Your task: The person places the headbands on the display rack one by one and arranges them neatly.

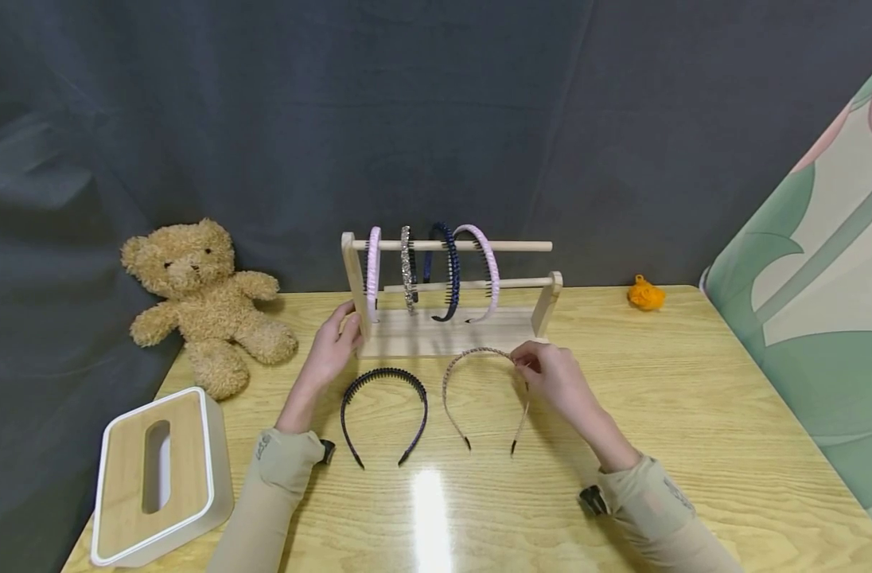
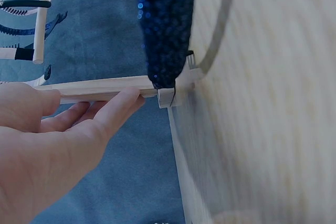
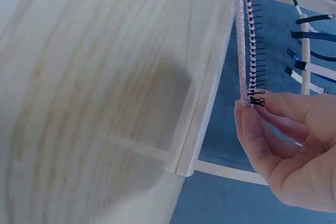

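Observation:
A wooden headband rack (image 1: pixel 450 344) stands near the back of the table. My left hand (image 1: pixel 333 344) grips its left upright (image 2: pixel 105 86), thumb on one face and fingers on the other. With thumb and fingertips, my right hand (image 1: pixel 554 378) pinches a thin pinkish-beige headband (image 3: pixel 241 45) by its right side, in front of the rack. On the rack's upper bar hang a lilac headband (image 1: pixel 373 274), a silver glittery headband (image 1: pixel 406 267), a navy headband (image 1: pixel 453 274) and a second lilac headband (image 1: pixel 492 270). Between my forearms lies a dark toothed headband (image 1: pixel 386 372).
At the left back sits a tan teddy bear (image 1: pixel 214 306). A white tissue box (image 1: pixel 217 458) with a wooden lid is at the front left. Far right, a small orange object (image 1: pixel 647 294) lies near the table's back edge.

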Action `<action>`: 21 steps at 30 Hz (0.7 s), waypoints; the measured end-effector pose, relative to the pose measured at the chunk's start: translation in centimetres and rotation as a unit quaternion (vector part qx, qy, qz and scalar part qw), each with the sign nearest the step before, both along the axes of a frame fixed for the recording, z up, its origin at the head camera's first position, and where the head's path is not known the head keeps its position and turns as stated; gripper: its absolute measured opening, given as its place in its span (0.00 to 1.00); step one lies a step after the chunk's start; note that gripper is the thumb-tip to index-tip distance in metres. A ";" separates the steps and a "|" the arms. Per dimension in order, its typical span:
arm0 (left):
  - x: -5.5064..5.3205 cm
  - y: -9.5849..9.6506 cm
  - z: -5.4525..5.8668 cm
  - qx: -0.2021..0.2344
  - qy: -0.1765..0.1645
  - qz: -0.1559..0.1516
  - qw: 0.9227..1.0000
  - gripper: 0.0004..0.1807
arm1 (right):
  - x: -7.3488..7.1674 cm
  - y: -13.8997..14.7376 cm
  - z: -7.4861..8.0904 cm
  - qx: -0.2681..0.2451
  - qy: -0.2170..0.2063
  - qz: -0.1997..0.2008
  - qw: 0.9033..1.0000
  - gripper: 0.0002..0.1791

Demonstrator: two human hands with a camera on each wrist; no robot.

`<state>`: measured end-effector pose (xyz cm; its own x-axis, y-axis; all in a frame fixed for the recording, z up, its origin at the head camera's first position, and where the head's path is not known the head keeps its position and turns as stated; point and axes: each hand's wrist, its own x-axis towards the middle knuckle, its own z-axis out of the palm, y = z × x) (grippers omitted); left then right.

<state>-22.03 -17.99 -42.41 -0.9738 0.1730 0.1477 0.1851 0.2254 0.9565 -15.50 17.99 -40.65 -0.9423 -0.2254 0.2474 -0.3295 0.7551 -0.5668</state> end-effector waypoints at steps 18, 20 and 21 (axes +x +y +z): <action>0.0 -0.2 0.0 0.004 -0.013 -0.004 1.000 0.26 | 2.1 1.4 3.6 -0.057 0.010 -0.017 0.998 0.08; 0.0 -0.1 0.1 0.003 -0.013 -0.004 1.000 0.26 | 2.4 1.5 4.0 -0.061 0.012 -0.021 0.998 0.09; 0.0 -0.1 0.1 0.003 -0.014 -0.003 1.000 0.26 | 2.6 1.6 4.2 -0.063 0.014 -0.022 0.998 0.10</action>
